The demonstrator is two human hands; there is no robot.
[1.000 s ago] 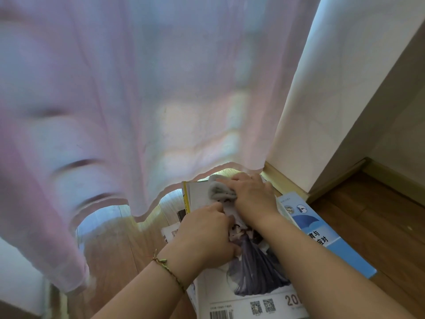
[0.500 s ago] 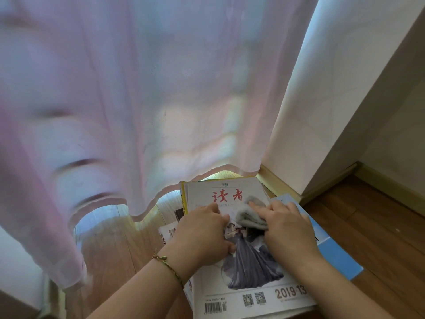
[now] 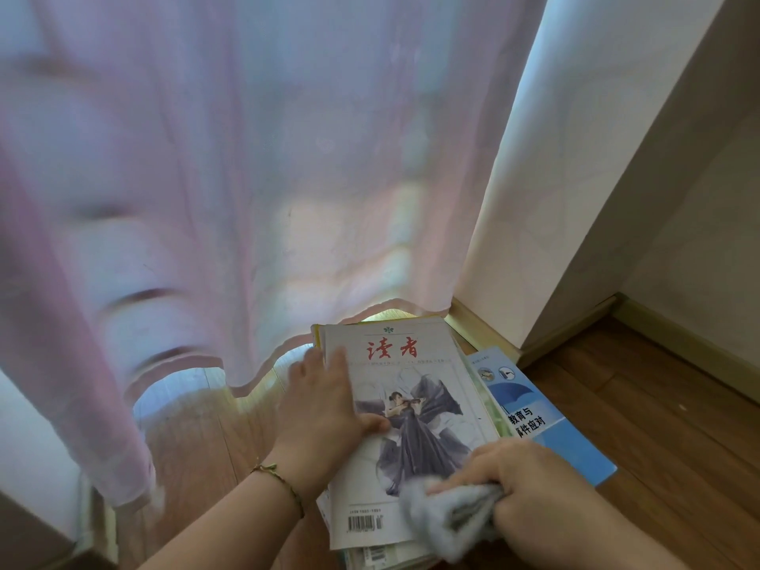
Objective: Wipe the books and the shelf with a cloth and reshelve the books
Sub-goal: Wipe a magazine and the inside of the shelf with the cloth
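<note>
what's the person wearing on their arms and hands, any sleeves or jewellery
Both forearms are bare, with no sleeves in view. The left hand has a thin braided cord bracelet at the wrist, olive-green with a small knot or tuft on it. The right hand shows nothing worn: no ring, watch or glove. No rings show on the left either.

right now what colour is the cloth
Pale grey cloth, bunched in the right hand; head view.

Home rm: sheer curtain [image 3: 246,178], wood floor [image 3: 658,405], skirting board [image 3: 678,335].
</note>
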